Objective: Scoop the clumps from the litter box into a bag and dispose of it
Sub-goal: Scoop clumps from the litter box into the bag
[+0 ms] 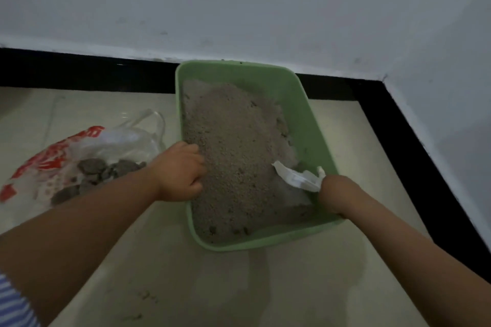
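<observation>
The left hand formed a closed grip on the left rim of the green litter box, fingers curled over the edge and reaching the litter inside. The right hand sat at the box's near right corner, its grip closed around the handle of a white scoop; the fingers themselves were hidden behind the wrist. The scoop's blade pointed left and lay low against the litter, near the right wall. The litter was grey and granular, heaped higher toward the left and far side, with a few darker bits along the near edge. The box rested on a pale tiled floor, its far end close to a black skirting strip below a white wall. Just left of the box, beside the left forearm, a clear plastic bag with red print lay open on the floor, holding several dark grey clumps. A striped sleeve showed at the lower left corner.
</observation>
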The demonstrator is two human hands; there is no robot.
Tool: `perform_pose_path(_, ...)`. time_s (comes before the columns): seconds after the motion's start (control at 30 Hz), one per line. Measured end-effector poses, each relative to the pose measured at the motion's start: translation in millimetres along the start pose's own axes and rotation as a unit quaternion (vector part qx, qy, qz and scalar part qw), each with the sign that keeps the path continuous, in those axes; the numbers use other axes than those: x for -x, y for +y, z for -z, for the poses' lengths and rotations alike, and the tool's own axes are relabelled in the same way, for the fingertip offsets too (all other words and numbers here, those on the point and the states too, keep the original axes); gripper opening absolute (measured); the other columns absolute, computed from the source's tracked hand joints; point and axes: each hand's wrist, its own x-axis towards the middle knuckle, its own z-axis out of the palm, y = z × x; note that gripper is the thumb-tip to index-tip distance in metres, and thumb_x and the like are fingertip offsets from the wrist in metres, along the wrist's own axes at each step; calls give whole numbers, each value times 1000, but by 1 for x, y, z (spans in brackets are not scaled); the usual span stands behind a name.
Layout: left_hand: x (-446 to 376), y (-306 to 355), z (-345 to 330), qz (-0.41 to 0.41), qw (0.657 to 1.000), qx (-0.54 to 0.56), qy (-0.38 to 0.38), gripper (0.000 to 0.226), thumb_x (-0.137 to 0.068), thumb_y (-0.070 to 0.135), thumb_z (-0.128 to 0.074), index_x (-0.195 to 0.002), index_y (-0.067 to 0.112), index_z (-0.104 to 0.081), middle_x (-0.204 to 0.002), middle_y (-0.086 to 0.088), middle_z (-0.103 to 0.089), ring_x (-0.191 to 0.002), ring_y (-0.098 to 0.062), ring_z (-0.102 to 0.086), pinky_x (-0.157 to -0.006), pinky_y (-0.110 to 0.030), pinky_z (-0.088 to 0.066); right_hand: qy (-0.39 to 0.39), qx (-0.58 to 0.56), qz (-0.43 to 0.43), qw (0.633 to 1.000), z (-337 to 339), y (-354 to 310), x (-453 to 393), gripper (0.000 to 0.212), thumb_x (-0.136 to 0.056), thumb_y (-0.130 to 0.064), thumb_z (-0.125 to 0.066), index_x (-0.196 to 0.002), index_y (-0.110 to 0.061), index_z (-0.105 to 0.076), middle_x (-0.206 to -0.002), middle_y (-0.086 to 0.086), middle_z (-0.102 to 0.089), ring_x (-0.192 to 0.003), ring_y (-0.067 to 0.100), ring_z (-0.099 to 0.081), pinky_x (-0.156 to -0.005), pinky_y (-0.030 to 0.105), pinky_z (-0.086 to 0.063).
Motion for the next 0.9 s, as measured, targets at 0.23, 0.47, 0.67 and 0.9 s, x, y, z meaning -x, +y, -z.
perform_pose_path(0.23,3,-4,-11,-28,998,-13,59,29,-67,29,-37,-50,14,-55,-52,-1,-49,-64,-16,-31,-60,-29,-19,112,-94,-8,989,-22,-27,-36,32,-96,-4,-34,-120,4,-55,-125,20,-58,-116,32,-55,-94,38,-45)
perform_pose_path(0.47,-3,-3,-13,-8,997,35,69,26,-62,25,-34,-43,20,-51,-45,6,-48,-48,-17,-52,-58,-29,-17,104,-136,2,985,3,-51,-70,42,-97,-4,-35,-139,1,-34,-133,23,-49,-121,35,-50,-96,39,-42)
perform_pose_path(0.67,-8,-2,-16,4,995,27,101,26,-59,23,-32,-39,20,-47,-41,7,-48,-44,-14,-50,-57,-29,-17,113,-211,16,971,22,-59,-88,38,-95,-8,-39,-127,11,-43,-127,25,-53,-117,36,-51,-93,39,-42)
perform_pose_path(0.9,-9,3,-18,37,993,30,104,27,-60,22,-33,-38,17,-48,-40,4,-48,-45,-18,-49,-59,-29,-19,158,-280,22,947,45,-75,-132,72,-94,-3,-37,-149,-25,3,-142,23,-39,-127,37,-43,-101,43,-38)
